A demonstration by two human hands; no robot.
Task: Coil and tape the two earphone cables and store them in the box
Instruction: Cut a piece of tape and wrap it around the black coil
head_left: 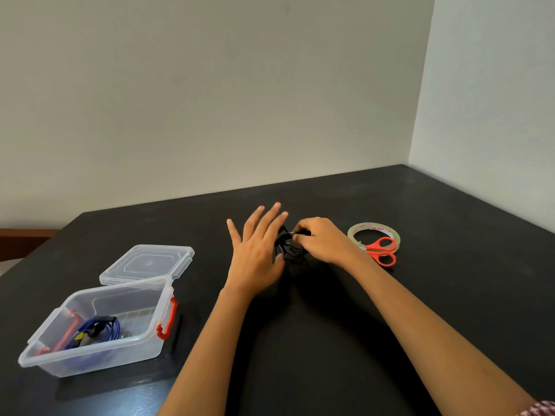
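A black earphone cable sits bunched in loops on the dark table between my hands. My left hand is held flat with the fingers spread, and the cable loops run around or against its far side. My right hand pinches the cable's end by the plug. A blue coiled earphone cable lies inside the clear plastic box with red latches at the near left.
The box's clear lid lies flat just behind the box. A roll of clear tape and red-handled scissors lie right of my right hand. Walls close off the table at the back and right.
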